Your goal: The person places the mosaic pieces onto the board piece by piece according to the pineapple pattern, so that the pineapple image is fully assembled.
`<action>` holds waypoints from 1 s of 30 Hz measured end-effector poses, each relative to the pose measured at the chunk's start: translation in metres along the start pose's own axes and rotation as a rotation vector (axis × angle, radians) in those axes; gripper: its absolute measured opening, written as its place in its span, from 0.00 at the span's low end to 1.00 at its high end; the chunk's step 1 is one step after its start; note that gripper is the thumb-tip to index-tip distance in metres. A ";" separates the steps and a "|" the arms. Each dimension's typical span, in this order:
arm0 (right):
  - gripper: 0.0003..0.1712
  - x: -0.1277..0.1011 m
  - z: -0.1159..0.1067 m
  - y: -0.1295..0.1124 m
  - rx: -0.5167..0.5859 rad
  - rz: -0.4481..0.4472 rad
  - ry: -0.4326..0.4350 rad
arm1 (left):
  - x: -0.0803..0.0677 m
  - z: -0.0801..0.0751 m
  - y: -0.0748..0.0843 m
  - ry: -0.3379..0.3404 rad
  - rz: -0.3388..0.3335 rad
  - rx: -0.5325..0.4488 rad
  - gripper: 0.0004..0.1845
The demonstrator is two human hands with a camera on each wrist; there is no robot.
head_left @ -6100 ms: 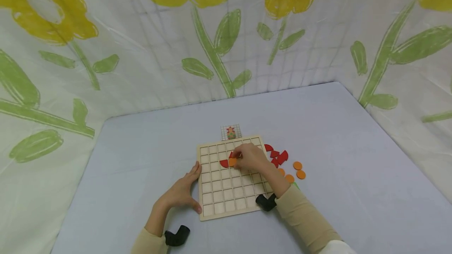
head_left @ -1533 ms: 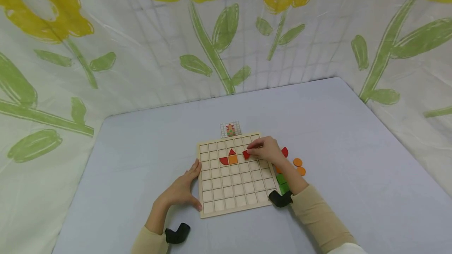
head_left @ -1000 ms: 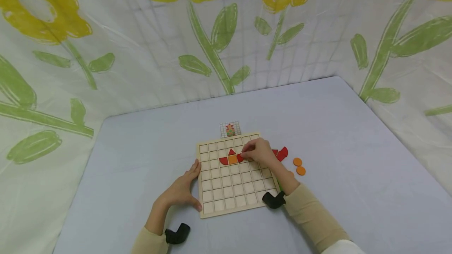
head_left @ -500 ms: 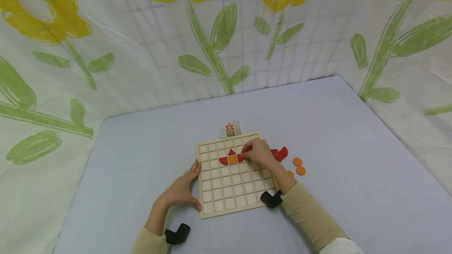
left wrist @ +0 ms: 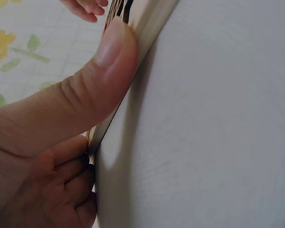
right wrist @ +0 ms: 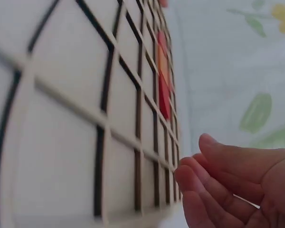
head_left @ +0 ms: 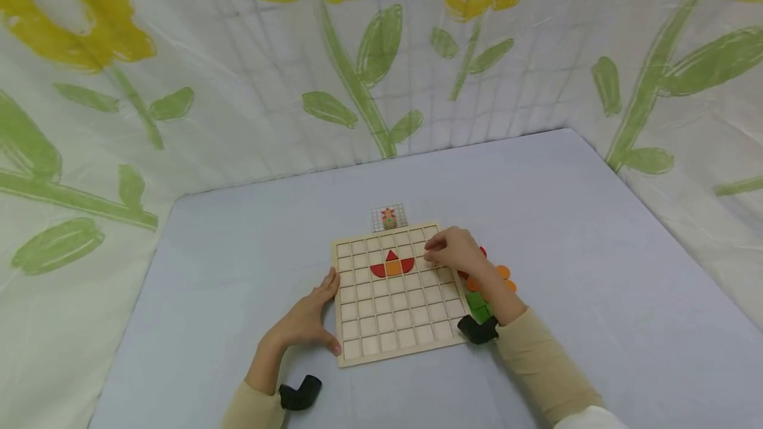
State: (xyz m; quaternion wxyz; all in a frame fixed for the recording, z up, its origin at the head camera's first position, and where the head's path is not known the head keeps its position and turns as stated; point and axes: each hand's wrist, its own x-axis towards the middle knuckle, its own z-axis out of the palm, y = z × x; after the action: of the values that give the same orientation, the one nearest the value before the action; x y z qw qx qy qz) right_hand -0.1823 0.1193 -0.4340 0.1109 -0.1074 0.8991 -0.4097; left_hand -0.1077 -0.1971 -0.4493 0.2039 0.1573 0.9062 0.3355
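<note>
Wooden grid board point(head_left: 393, 339) lies flat on the pale blue table point(head_left: 566, 217), with a small pattern card point(head_left: 389, 218) just past its far edge. Left hand point(head_left: 305, 324) rests against the board's left edge near the front corner, fingers mostly straight; in the left wrist view the thumb point(left wrist: 85, 90) presses flat on the board's side, nothing gripped. Right hand point(head_left: 457, 251) hovers over the board's upper right cells, fingers loosely curled; right wrist view shows the fingertips point(right wrist: 199, 190) bent and holding nothing. On the board, in the upper middle: red triangle point(head_left: 391, 256) above an orange square point(head_left: 393, 268), flanked by red quarter-round pieces left point(head_left: 378, 271) and right point(head_left: 407, 265), all touching. Loose pieces sit on the table just right of the board, partly hidden by the right forearm: orange discs point(head_left: 504, 273), green pieces point(head_left: 477, 304), a bit of red point(head_left: 481, 252).
</note>
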 end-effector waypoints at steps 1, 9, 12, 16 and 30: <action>0.13 -0.002 -0.006 0.004 0.003 0.002 0.000 | 0.000 0.000 0.000 -0.001 0.001 0.000 0.71; 0.14 -0.013 -0.047 0.033 -0.009 0.087 0.068 | 0.002 -0.002 -0.001 -0.007 0.025 0.006 0.71; 0.14 -0.017 -0.055 0.043 -0.022 0.108 0.083 | 0.002 -0.003 -0.002 -0.008 0.032 0.006 0.71; 0.15 -0.022 -0.058 0.051 -0.035 0.132 0.048 | 0.001 -0.003 -0.003 -0.006 0.031 0.008 0.71; 0.17 -0.024 -0.054 0.061 -0.098 0.175 -0.005 | 0.001 -0.001 -0.005 -0.004 0.036 -0.007 0.71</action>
State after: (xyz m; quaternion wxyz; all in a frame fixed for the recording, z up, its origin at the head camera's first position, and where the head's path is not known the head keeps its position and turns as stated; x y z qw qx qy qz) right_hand -0.1812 0.2034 -0.4430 0.1432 -0.0346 0.9237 -0.3536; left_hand -0.1097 -0.2007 -0.4522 0.2002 0.1736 0.9016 0.3418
